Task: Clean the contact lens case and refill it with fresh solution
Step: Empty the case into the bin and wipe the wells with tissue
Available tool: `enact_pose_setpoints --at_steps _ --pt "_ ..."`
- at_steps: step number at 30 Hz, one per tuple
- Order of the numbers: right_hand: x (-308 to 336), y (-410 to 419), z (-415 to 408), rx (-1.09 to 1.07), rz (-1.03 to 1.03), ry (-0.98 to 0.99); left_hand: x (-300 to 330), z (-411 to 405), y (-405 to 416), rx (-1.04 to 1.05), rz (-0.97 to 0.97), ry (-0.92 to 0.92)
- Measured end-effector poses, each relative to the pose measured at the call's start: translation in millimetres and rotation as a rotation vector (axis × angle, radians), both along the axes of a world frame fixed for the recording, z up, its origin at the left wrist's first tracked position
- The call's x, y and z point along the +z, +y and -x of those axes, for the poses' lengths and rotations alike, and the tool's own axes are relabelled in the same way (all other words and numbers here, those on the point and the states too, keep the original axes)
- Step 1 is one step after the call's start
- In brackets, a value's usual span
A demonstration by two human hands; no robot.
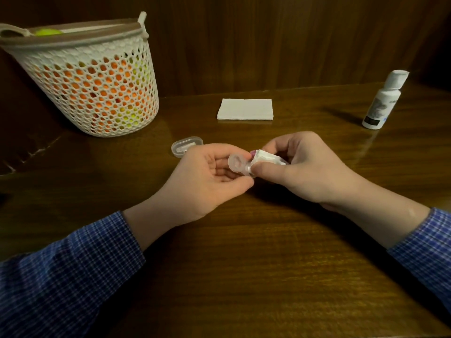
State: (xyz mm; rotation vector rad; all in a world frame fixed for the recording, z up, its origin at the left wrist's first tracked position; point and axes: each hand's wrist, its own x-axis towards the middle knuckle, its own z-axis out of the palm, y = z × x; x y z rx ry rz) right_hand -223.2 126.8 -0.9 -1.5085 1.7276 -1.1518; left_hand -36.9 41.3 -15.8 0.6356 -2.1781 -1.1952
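Left hand (210, 174) grip around clear lens case (238, 164); right hand (302, 169) grip pinching tissue (267, 158), far well hidden

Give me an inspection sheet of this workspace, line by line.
Surface: dark glossy wooden table.
Job's things: clear plastic lens case held in both hands; crumpled white tissue on it; white solution bottle upright, far right; folded white tissue; clear oval lid lying flat.
Clutter: white mesh basket, orange and yellow contents.
Grippers: left hand holds case; right hand pinches tissue.
Cables: nothing seen.
Surroundings: wood panelling.
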Motion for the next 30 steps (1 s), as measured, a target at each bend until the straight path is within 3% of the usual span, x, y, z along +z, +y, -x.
enact_pose_setpoints --at_steps 16,18,21,23,26,30 --pt "-1.4 0.5 -4.5 -0.056 0.052 0.122 4.6 0.2 13.6 0.131 0.145 -0.010" --pt "0.0 1.0 -2.2 -0.069 0.099 0.123 8.8 -0.6 10.6 0.067 -0.002 -0.011" --pt "2.5 3.0 0.2 -0.077 0.204 0.153 19.1 7.9 7.2 0.046 -0.567 0.084" --pt "2.2 4.9 -2.1 -0.058 0.244 0.222 22.4 9.4 4.9 0.058 -0.821 0.095" --pt "0.2 7.4 -7.1 -0.023 0.259 0.281 19.3 6.0 -2.7 -0.030 -0.822 0.002" --pt "2.1 6.1 -9.3 -0.067 0.161 0.244 10.3 -1.0 -9.6 -0.099 -0.823 0.024"
